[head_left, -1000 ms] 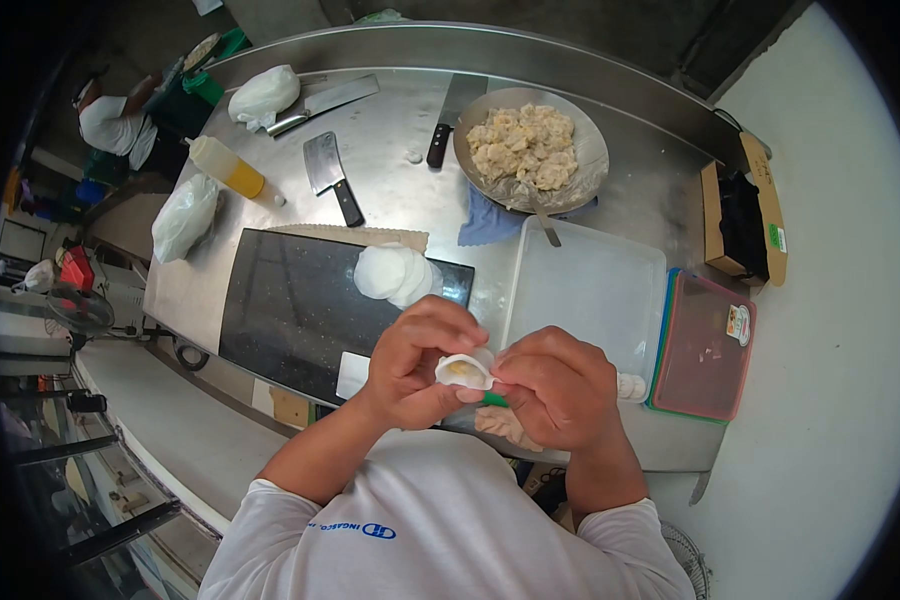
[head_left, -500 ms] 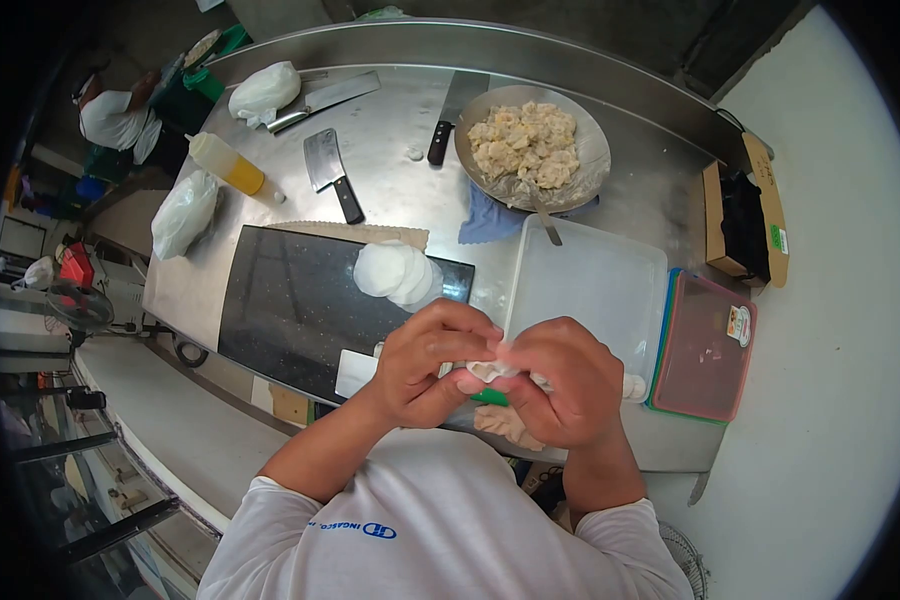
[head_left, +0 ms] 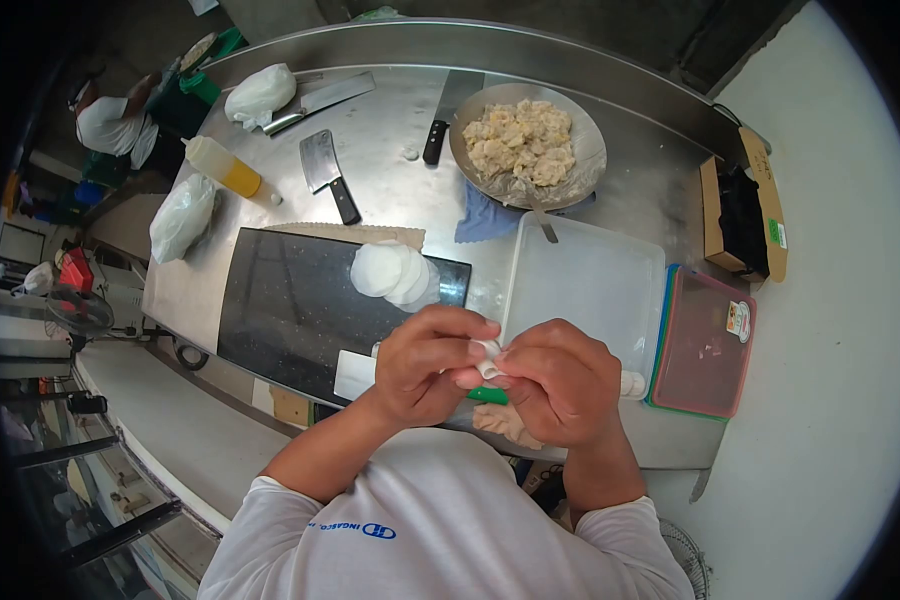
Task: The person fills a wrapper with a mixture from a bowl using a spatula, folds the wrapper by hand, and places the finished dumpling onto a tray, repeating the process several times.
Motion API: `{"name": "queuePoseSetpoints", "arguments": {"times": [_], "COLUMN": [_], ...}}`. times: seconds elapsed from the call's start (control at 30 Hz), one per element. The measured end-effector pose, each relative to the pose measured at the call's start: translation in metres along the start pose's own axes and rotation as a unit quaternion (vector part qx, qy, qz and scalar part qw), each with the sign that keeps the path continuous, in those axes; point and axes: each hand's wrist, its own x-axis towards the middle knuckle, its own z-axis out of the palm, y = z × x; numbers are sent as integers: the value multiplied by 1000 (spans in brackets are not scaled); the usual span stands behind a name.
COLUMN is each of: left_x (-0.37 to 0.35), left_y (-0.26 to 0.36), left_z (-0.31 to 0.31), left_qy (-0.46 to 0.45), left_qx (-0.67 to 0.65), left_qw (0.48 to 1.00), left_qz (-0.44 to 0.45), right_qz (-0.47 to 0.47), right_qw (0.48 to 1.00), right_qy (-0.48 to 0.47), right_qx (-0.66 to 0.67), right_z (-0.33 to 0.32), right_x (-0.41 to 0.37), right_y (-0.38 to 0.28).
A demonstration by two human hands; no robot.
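Between my two hands is a small white dumpling [head_left: 487,367], its wrapper edges pinched by the fingertips. My left hand [head_left: 425,365] is closed on its left side, and my right hand [head_left: 568,380] closes on its right side. Round white dumpling wrappers [head_left: 395,272] lie in an overlapping pile on the black board [head_left: 290,300], just beyond my left hand. A metal bowl [head_left: 595,160] of pale, lumpy filling [head_left: 520,142] stands farther back, with a utensil handle [head_left: 543,222] sticking out toward me. The dumpling's underside is hidden by my fingers.
A translucent tray [head_left: 585,285] sits beyond my right hand, beside stacked coloured lids [head_left: 705,345]. Cleavers [head_left: 320,165], a squeeze bottle [head_left: 225,168] and white plastic bags [head_left: 183,220] lie at the back left. A cardboard box [head_left: 735,220] stands right. Another person [head_left: 115,125] is at far left.
My fingers have shifted around the dumpling, and its wrapper now looks narrower and more folded between them. The objects on the table have not moved relative to one another.
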Motion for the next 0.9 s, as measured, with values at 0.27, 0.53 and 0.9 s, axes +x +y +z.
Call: {"name": "queuePoseSetpoints", "arguments": {"times": [0.27, 0.53, 0.9], "left_x": [1, -17, -30], "left_y": [0, -5, -19], "left_z": [-5, -6, -8], "left_qy": [-75, -33, -114], "left_qx": [-13, -405, -295], "left_qw": [995, 806, 808], "left_qz": [-60, -430, -498], "right_qz": [15, 105, 172], "right_qw": [1000, 983, 984], "right_qy": [20, 32, -34], "right_qx": [-7, 148, -23], "right_z": [2, 15, 13], "right_x": [-6, -27, -54], "right_y": [9, 33, 37]}}
